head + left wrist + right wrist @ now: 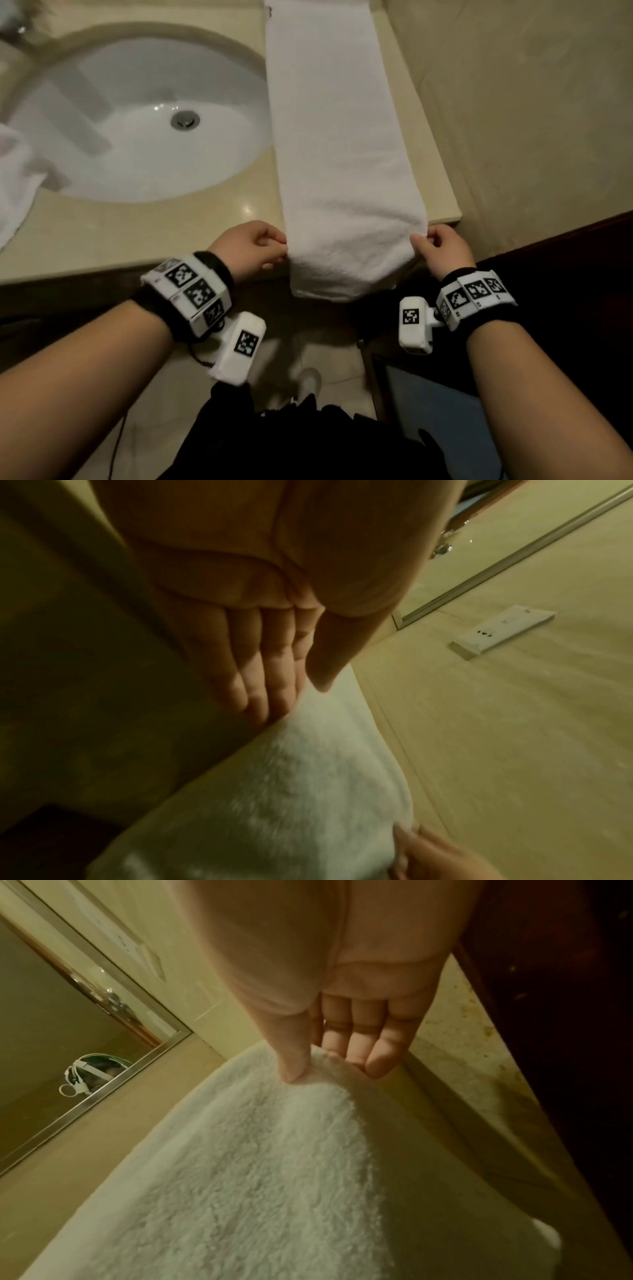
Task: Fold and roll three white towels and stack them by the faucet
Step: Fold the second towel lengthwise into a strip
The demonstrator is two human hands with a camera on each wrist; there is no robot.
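**Both hands pinching near end of folded towel at counter's front edge**

Long folded white towel (337,144) lies as a strip on the beige countertop (102,236), running from the back edge to the front edge along the counter's right side, just right of the sink basin (137,137). Its near end droops over the front edge.

Left hand (251,245): thumb and fingers pinch the towel's left side edge at the front edge of the counter. Left wrist view shows the thumb on top, fingers under the fabric.

Right hand (442,248): same pinch on the towel's right side edge, thumb pressed on top, fingers below.

Second white towel (15,181) bunched at the counter's left edge, partly out of view.
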